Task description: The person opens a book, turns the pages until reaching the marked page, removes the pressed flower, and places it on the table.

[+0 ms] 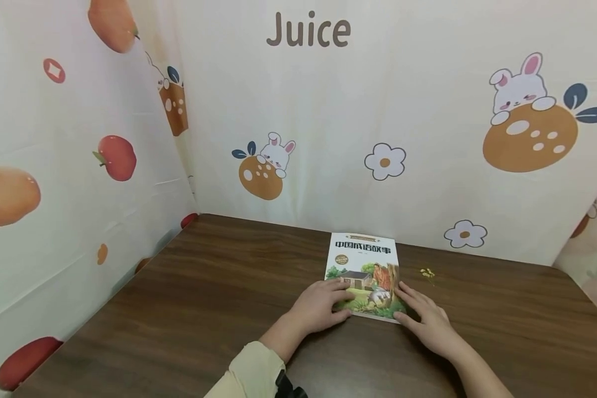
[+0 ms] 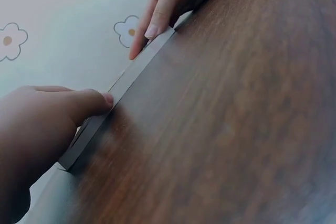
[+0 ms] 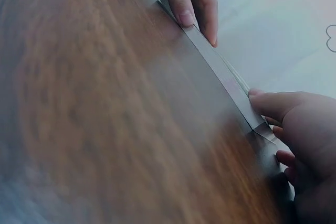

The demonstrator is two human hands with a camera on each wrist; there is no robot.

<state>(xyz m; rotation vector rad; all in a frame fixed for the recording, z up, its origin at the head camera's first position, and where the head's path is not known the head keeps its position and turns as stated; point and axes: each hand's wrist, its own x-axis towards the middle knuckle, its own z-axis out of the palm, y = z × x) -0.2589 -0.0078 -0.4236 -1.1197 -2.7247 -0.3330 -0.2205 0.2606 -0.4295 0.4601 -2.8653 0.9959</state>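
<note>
From the head camera, a thin rectangular paperback book [image 1: 362, 275] with a glossy illustrated cover lay flat on the dark wood-grain table [image 1: 189, 309], its long axis running away from the person, title end toward the printed curtain [image 1: 428, 138]. The left hand [image 1: 319, 305] and right hand [image 1: 425, 319] rested on its near corners, fingers nearly straight, gripping nothing. A tiny yellow sprig [image 1: 428, 273] lay just beside it. In the left wrist view, the thumb [image 2: 89, 102] pressed the book's pale edge. In the right wrist view, fingertips [image 3: 257, 95] touched that edge

Makeshift recording booth, wooden table [image 1: 189, 298] walled in by cartoon-printed curtains [image 1: 428, 138] reading "Juice"
</note>
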